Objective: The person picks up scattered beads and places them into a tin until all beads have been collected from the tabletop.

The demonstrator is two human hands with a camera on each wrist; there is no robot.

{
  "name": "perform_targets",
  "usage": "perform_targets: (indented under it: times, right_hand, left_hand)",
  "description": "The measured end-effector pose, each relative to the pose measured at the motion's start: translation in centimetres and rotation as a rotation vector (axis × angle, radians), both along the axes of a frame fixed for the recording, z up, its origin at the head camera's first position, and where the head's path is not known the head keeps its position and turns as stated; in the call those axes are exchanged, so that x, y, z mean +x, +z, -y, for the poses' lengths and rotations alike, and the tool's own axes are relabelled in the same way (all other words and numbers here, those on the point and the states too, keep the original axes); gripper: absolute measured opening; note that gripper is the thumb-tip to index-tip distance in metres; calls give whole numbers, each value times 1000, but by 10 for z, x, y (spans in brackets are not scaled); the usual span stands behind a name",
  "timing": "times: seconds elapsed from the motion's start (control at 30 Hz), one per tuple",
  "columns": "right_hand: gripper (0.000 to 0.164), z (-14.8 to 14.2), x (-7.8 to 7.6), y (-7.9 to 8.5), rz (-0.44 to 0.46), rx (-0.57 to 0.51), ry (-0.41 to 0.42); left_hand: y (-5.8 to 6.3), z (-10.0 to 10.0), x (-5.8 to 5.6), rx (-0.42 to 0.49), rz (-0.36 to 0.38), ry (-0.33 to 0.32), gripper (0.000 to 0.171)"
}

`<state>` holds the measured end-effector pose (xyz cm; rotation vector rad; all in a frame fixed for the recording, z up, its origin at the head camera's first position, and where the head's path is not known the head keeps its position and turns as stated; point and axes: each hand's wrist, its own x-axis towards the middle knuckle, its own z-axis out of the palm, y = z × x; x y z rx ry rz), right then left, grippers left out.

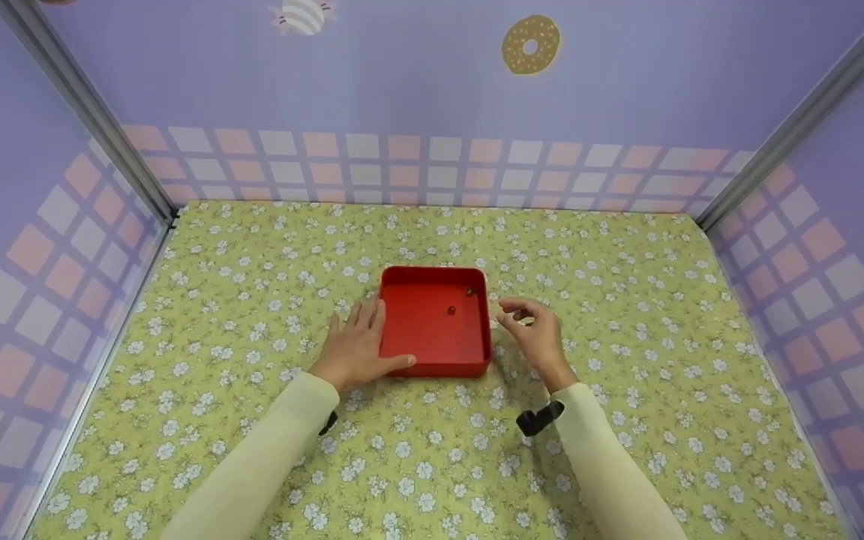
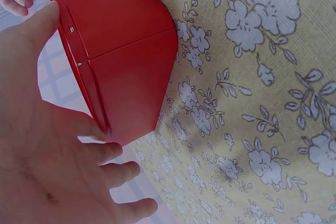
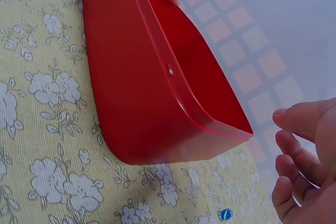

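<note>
A red square box (image 1: 432,330) sits on the flowered cloth, with two small dark marbles on its floor: one marble (image 1: 451,310) right of the middle, another marble (image 1: 469,292) by the far right corner. My left hand (image 1: 357,349) rests against the box's near left corner. Its thumb lies on the near rim, while the extended fingers lie along the left side. Just right of the box hovers my right hand (image 1: 537,337), fingers loosely bent, apart from the box. Nothing shows between its thumb and fingers (image 3: 294,145). The right wrist view shows a blue marble (image 3: 225,214) on the cloth.
Yellow-green flowered cloth (image 1: 252,420) covers the table. Purple walls with a checkered band (image 1: 402,169) enclose the back and both sides, joined by grey corner posts (image 1: 79,105). A black wrist strap (image 1: 541,418) is on the right forearm.
</note>
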<state>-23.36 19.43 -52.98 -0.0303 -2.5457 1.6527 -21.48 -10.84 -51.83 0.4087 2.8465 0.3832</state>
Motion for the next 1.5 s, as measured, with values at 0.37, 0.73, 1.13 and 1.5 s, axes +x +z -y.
perform_targets:
  times: [0.37, 0.73, 1.13, 1.5]
  right_hand:
    - [20, -8, 0, -2, -1, 23, -16]
    - [20, -18, 0, -2, 13, 26, -18]
    - [21, -30, 1, -1, 31, 59, -10]
    - [26, -38, 2, -2, 41, 86, 0]
  left_hand:
    - [-1, 0, 0, 16, 19, 5, 110]
    - [-1, 0, 0, 11, 13, 4, 110]
    - [0, -1, 1, 16, 7, 2, 111]
    - [-2, -1, -1, 7, 0, -1, 110]
